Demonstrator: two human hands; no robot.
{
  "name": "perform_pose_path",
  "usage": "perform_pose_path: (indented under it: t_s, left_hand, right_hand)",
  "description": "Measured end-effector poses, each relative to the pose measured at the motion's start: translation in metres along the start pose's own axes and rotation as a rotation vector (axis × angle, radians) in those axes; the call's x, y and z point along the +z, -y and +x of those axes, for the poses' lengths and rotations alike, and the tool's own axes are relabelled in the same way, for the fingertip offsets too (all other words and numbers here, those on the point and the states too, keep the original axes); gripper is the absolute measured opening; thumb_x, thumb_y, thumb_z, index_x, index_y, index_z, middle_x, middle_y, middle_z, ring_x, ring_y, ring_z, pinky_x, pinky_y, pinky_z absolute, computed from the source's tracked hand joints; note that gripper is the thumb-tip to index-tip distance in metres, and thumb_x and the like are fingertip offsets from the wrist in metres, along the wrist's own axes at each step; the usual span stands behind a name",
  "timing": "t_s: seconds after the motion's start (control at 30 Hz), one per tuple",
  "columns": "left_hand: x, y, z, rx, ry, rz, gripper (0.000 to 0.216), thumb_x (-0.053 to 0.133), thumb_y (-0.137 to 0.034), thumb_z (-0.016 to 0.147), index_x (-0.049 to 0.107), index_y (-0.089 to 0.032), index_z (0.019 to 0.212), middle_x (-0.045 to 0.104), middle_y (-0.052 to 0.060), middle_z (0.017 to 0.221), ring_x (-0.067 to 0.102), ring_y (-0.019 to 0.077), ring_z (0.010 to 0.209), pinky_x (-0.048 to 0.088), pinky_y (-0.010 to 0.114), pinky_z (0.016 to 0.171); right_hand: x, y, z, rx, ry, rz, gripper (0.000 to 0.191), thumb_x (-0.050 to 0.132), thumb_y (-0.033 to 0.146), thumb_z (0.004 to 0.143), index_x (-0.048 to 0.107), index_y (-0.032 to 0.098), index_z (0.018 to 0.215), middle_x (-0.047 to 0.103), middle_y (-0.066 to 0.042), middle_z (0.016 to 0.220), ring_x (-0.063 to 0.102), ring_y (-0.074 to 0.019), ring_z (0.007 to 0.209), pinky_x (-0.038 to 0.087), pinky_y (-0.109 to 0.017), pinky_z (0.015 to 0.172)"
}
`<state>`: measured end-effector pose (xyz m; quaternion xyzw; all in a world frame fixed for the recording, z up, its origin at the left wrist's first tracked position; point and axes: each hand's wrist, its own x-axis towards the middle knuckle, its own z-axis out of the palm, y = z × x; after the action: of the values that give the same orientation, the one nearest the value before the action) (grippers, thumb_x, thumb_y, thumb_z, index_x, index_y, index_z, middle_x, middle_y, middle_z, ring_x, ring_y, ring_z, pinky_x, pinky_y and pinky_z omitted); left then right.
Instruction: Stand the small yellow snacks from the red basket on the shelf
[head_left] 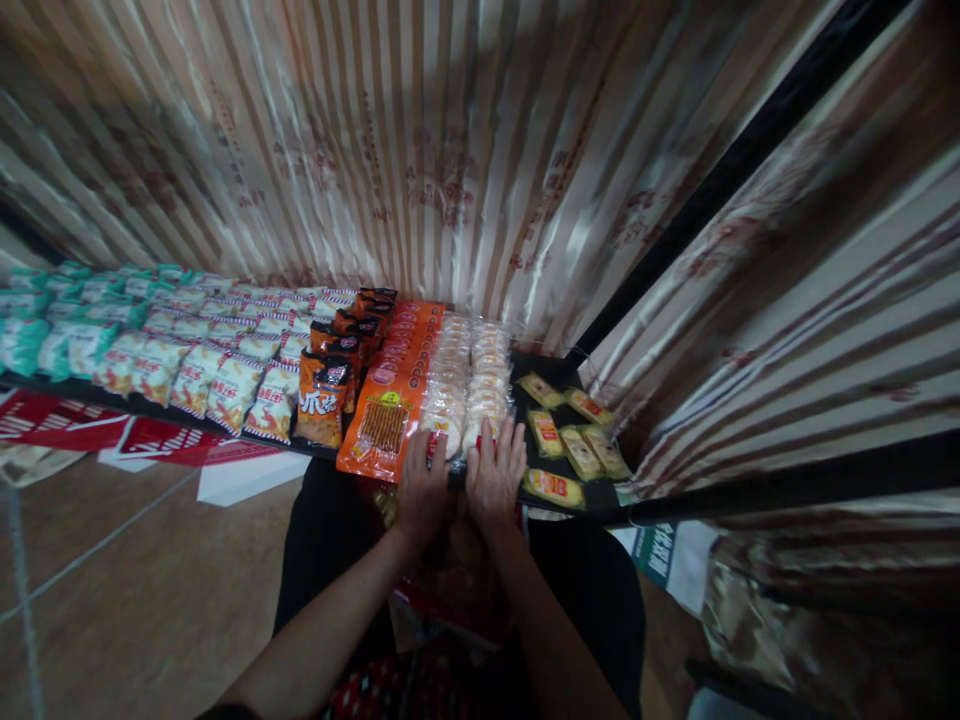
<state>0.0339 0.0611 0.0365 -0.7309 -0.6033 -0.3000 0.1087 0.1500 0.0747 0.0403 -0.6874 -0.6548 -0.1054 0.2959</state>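
Observation:
My left hand [422, 487] and my right hand [495, 473] lie side by side, fingers stretched flat, on the near ends of two rows of clear packs of pale round crackers [466, 378] at the front edge of a dark shelf [592, 495]. Neither hand grips anything that I can see. Just left of my left hand lies a row of orange snack packs [388, 410]. To the right of my right hand several small yellow packets [570, 440] lie loose on the shelf.
Further left stand dark orange bags [324, 398], rows of white and orange bags [217, 375] and teal bags [52, 330]. A striped shiny curtain [450, 150] hangs behind and to the right. Red signs [112, 432] hang under the shelf over a tiled floor.

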Motion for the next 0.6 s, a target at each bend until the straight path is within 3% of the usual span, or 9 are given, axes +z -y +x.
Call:
perform_pose_path:
  t_s: [0.23, 0.37, 0.47, 0.6]
  left_hand:
    - [-0.010, -0.002, -0.013, -0.013, 0.047, -0.056, 0.038, 0.049, -0.022, 0.088, 0.053, -0.016, 0.125, 0.052, 0.016, 0.132, 0.046, 0.0284, 0.125, 0.045, 0.043, 0.099]
    - [-0.014, -0.006, -0.032, 0.047, 0.065, -0.159, 0.029, 0.047, -0.022, 0.088, 0.060, -0.015, 0.113, 0.057, 0.015, 0.123, 0.049, 0.0260, 0.120, 0.046, 0.043, 0.098]
    - [-0.016, -0.008, -0.054, 0.124, 0.092, -0.246, 0.027, 0.044, -0.021, 0.090, 0.060, -0.015, 0.110, 0.060, 0.012, 0.116, 0.051, 0.0236, 0.116, 0.046, 0.041, 0.098]
    - [-0.013, -0.008, -0.085, 0.204, 0.267, -0.335, 0.028, 0.043, -0.019, 0.089, 0.060, -0.016, 0.112, 0.063, 0.011, 0.110, 0.055, 0.0212, 0.108, 0.047, 0.039, 0.096]
  right_hand:
    - [-0.004, 0.001, -0.033, -0.039, -0.008, 0.133, 0.051, 0.031, 0.026, 0.095, 0.029, 0.012, 0.143, 0.023, -0.017, 0.153, 0.010, -0.0278, 0.143, 0.025, -0.052, 0.109]
    - [-0.006, 0.000, -0.061, -0.115, -0.038, 0.229, 0.048, 0.033, 0.023, 0.094, 0.033, 0.011, 0.141, 0.033, -0.019, 0.148, 0.020, -0.0261, 0.141, 0.029, -0.050, 0.108]
    - [-0.008, -0.004, -0.086, -0.152, 0.016, 0.274, 0.047, 0.031, 0.020, 0.094, 0.035, 0.014, 0.140, 0.035, -0.017, 0.147, 0.023, -0.0256, 0.141, 0.032, -0.050, 0.107]
    - [-0.005, -0.013, -0.122, -0.189, 0.038, 0.288, 0.049, 0.033, 0.017, 0.093, 0.032, 0.016, 0.141, 0.038, -0.016, 0.145, 0.025, -0.0249, 0.140, 0.032, -0.050, 0.107]
